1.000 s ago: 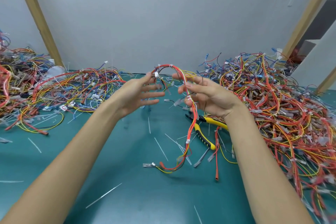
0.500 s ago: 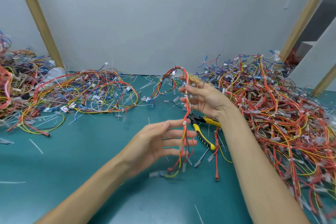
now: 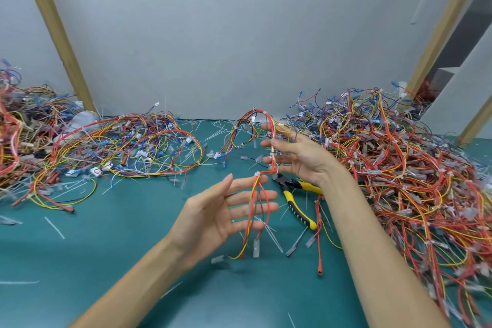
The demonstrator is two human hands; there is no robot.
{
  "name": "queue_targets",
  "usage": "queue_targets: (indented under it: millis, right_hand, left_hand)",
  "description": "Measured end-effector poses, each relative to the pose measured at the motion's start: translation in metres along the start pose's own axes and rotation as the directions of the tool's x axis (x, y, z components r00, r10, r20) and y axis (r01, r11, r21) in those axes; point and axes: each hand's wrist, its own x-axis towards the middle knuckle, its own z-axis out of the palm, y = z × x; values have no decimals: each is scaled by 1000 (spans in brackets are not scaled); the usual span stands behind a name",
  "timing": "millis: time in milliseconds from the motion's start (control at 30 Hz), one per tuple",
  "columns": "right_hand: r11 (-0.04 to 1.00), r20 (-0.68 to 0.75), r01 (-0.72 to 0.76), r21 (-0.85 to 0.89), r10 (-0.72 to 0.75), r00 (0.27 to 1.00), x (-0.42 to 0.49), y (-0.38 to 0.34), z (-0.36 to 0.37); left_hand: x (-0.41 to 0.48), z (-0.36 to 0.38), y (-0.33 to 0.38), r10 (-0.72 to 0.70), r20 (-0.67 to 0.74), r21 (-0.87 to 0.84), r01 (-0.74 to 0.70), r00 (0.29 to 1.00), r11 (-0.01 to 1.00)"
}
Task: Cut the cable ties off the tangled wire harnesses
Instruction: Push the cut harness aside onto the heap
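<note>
Red and yellow, the harness (image 3: 273,157) hangs beside the cutters (image 3: 293,203). Our right hand (image 3: 300,153) pinches its top; our left hand (image 3: 222,212), fingers wide, sits behind the loose ends. We should find each white tie (image 3: 257,173) first, then take the cutters

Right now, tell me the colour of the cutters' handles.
The cutters' handles are yellow and black; head view.

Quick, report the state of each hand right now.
Left hand: open, fingers straight behind the dangling wire ends.
Right hand: closed on the wire harness, holding it up.
</note>
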Motion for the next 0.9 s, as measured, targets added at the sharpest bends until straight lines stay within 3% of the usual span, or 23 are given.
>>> queue_targets:
  millis: [367,900]
  right_hand:
    - [1000,-7,0,-11,0,1000,-2,-2,2]
    - [996,45,83,-17,-82,996,-7,-14,9]
  left_hand:
    - [-1,-6,3,62,-62,6,-62,996,998]
    - [2,-16,0,84,-136,150,-63,987,987]
